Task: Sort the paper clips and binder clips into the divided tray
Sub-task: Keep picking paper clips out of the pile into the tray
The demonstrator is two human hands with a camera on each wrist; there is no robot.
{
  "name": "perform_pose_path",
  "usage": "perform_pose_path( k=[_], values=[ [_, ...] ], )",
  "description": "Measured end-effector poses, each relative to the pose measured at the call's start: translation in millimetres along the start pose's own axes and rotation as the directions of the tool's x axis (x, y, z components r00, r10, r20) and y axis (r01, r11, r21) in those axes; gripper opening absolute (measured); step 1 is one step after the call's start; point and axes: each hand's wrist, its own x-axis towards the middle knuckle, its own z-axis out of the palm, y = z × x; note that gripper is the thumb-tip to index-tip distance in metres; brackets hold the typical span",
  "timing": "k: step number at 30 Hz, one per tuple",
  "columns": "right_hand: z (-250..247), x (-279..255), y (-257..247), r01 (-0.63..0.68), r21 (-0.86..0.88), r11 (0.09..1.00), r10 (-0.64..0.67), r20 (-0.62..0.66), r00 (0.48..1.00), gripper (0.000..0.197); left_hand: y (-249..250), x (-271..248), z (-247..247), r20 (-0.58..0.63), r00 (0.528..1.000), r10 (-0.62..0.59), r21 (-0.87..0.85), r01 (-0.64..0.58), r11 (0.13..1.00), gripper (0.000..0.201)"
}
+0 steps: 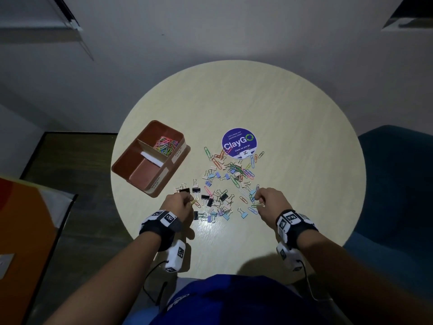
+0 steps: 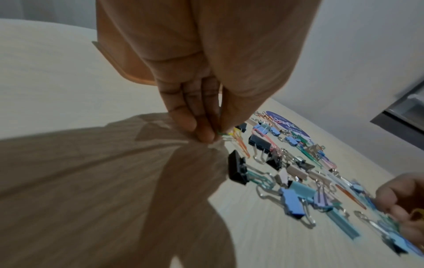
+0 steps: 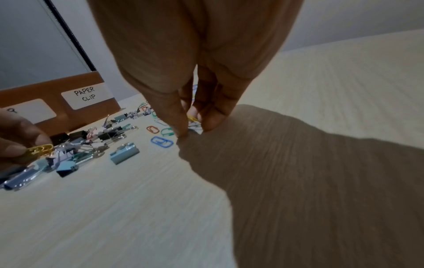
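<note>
A brown divided tray (image 1: 169, 171) stands at the left of the round table (image 1: 281, 113). Its far compartment holds colourful paper clips (image 1: 166, 144), and the tray wall (image 3: 55, 88) bears a "PAPER CLIP" label (image 3: 88, 95). Loose paper clips and binder clips (image 1: 225, 181) lie scattered in the middle. My left hand (image 1: 190, 201) pinches a yellow paper clip (image 3: 41, 149) just beside the black binder clips (image 1: 205, 197). In the left wrist view its fingers (image 2: 204, 132) hold it low over the table. My right hand (image 1: 257, 200) pinches paper clips (image 1: 259, 204) at the pile's right edge, fingertips (image 3: 182, 134) on the table.
A purple round ClayGo sticker (image 1: 239, 143) lies beyond the pile. A blue chair (image 1: 398, 184) stands to the right of the table, and an orange object (image 1: 23, 219) is at the left. The tray's near compartment (image 1: 143, 172) holds only a white strip.
</note>
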Motion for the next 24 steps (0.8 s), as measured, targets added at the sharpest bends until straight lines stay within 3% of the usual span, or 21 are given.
perform_pose_path(
  k=[5,10,17,24],
  values=[
    [-3.9,-3.4,-4.5,-0.016,-0.087,0.996,0.018,0.020,1.000,0.018,2.3,1.5,0.8,0.049,0.998,0.037,0.051,-0.040,0.998,0.011],
    [-5.3,-3.2,-4.8,-0.049,0.012,0.999,0.049,0.010,0.999,0.016,7.1,3.2,2.1,0.081,0.994,0.067,0.069,-0.073,0.995,0.011],
    [-3.4,-6.3,-7.4,-0.083,0.062,0.995,0.083,0.005,0.997,0.019,4.4,-9.6,-4.8,-0.013,1.000,0.016,-0.055,-0.016,0.998,0.012],
    [6.8,-8.3,-13.5,-0.084,-0.063,0.994,0.090,0.094,0.991,0.012,5.6,-15.9,-12.0,0.040,0.999,-0.006,-0.128,0.011,0.992,0.012]
  ],
)
